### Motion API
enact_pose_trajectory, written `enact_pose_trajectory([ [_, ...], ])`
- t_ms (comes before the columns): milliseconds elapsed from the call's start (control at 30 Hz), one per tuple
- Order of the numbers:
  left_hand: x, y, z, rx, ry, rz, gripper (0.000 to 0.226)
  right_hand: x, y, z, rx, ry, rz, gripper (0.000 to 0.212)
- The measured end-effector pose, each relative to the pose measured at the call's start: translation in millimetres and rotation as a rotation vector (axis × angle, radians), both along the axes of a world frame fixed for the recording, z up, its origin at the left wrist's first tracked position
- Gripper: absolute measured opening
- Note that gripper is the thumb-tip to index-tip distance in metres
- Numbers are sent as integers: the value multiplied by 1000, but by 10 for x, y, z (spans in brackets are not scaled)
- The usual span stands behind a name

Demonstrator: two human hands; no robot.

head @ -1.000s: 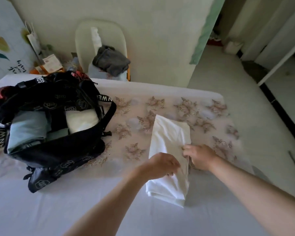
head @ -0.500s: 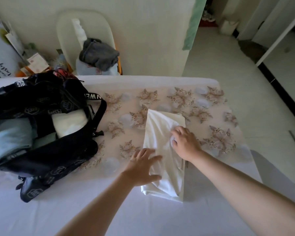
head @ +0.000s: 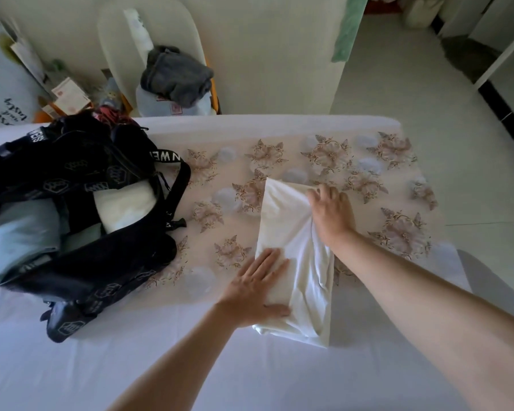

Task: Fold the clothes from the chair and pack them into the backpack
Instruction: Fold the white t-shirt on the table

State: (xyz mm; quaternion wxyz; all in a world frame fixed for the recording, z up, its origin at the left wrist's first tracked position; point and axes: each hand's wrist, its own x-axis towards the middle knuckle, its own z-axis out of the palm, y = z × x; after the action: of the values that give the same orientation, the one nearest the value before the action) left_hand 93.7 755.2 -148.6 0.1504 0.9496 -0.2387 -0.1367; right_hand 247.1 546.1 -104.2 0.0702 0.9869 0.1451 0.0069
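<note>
A white garment (head: 282, 221), folded into a long strip, lies on the bed in front of me. My left hand (head: 257, 289) presses flat on its near left part with straight fingers. My right hand (head: 331, 212) rests on the far right part, its fingers reaching over the far edge of the cloth. The black backpack (head: 80, 241) lies open at the left, with pale blue and white folded clothes inside. A grey garment (head: 175, 74) is heaped on the white chair (head: 116, 34) behind the bed.
The bed (head: 190, 366) has a white sheet and a flowered cover (head: 383, 179) under the garment. Paper bags and boxes (head: 69, 94) stand by the wall at the far left. Open tiled floor (head: 413, 84) lies to the right.
My right hand has slid along the white garment toward its far end. My left hand has opened flat and stays pressing the near part. The view has shifted slightly.
</note>
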Motion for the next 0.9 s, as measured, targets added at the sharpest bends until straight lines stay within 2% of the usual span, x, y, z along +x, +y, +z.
enact_pose_trajectory([
  [67, -30, 17, 33, -74, -2, 41, 103, -251, 96, 43, 77, -42, 171, 55],
  [133, -121, 48, 76, -184, -32, 115, 95, -588, 225, 18, 206, 81, 317, 45],
  [200, -252, 100, 109, -261, -171, 138, 76, -945, 299, -29, 254, 245, 322, 31],
  [300, -451, 201, 109, -255, -267, 56, 50, -1300, 192, -130, 257, 256, 289, 24],
  [400, -600, 275, 62, -243, -275, -28, 20, -1479, 60, -148, 210, 143, 143, 29],
  [500, -705, 257, 89, -342, -259, 127, 6, -1641, 53, -130, 251, 28, -112, 36],
  [600, -813, 272, 169, -402, -278, 223, 7, -1754, -2, -138, 344, 163, -226, 29],
  [700, -991, 392, 105, -310, -283, 211, 9, -1813, -76, -138, 336, 230, -241, 29],
  [800, -1043, 442, 71, -146, -164, 234, 11, -1823, -58, -45, 445, 369, -411, 25],
  [900, -860, 340, 299, -15, -123, 125, 6, -1830, -46, 21, 560, 351, -479, 24],
])
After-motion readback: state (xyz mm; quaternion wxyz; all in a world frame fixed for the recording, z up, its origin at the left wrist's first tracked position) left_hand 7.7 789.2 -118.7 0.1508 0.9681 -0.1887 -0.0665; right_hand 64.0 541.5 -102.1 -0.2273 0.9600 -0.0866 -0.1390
